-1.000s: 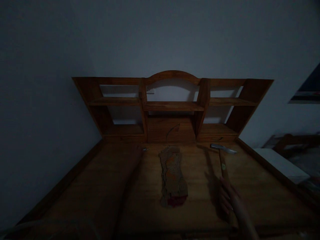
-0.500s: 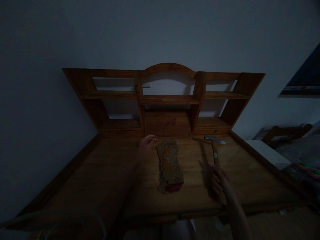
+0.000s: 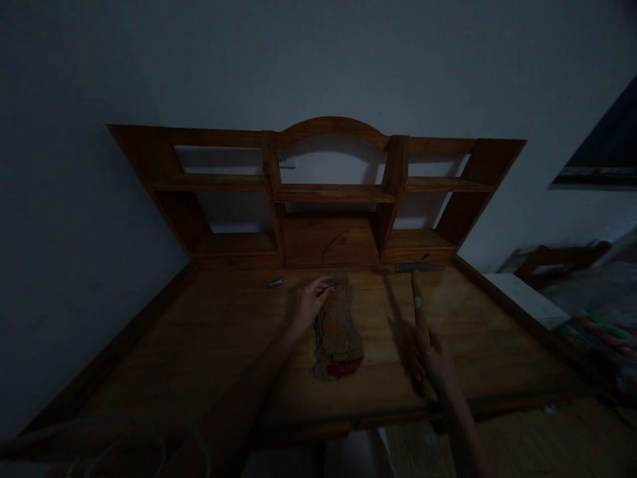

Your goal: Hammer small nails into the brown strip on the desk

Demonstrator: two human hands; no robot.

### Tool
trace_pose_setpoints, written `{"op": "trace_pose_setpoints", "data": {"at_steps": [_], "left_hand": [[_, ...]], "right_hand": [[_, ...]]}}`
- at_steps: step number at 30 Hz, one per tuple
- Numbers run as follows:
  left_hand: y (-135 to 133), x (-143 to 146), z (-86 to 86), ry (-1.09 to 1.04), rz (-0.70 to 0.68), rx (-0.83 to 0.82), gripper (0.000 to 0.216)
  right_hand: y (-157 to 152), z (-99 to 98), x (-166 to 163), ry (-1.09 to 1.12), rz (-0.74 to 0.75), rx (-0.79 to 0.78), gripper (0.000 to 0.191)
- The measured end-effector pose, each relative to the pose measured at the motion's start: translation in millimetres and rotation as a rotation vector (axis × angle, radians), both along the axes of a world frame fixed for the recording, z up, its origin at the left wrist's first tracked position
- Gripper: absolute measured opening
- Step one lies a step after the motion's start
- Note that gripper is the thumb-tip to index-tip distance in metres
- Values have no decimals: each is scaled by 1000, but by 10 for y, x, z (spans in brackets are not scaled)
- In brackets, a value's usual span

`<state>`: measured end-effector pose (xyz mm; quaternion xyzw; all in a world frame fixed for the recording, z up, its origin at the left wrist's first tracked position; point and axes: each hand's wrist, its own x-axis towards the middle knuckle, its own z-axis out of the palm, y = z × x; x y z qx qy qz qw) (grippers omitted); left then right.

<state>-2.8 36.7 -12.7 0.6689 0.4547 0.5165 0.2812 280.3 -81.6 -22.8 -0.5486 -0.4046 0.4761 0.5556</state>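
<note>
My left hand hovers at the far end of a rough brown slab with orange patches and a dark red near edge, lying on the wooden desk. Its thumb and fingers are pinched together; whatever sits between the tips is too small and dim to name. My right hand is wrapped around the wooden handle of a hammer, whose metal head points away from me, toward the shelf. Left of the slab, a small bundle of shiny metal pieces rests on the desk.
A wooden shelf unit rises along the desk's back edge against the wall. Raised edges border the desk at both sides. To the right are a white surface and a wooden chair back. The room is dim.
My left hand has moved right, from beside the slab to over its far end, uncovering the metal pieces. The hammer has shifted slightly left, its head turned more level.
</note>
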Motion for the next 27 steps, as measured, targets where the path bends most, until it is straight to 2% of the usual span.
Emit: {"op": "trace_pose_setpoints", "data": {"at_steps": [4,9,19,27], "left_hand": [[-17,59,-15,8,-71,-36,27],[-9,93,-26,38,-65,-15,23],[51,95,-64,89,-99,38,20],[-2,101,-12,213,-118,113,20]], "right_hand": [[-23,73,-87,-143,0,-3,34],[-7,74,-151,-222,35,2,35],[-15,122,-177,-209,21,-10,35],[-30,157,-197,-218,10,-20,36]]}}
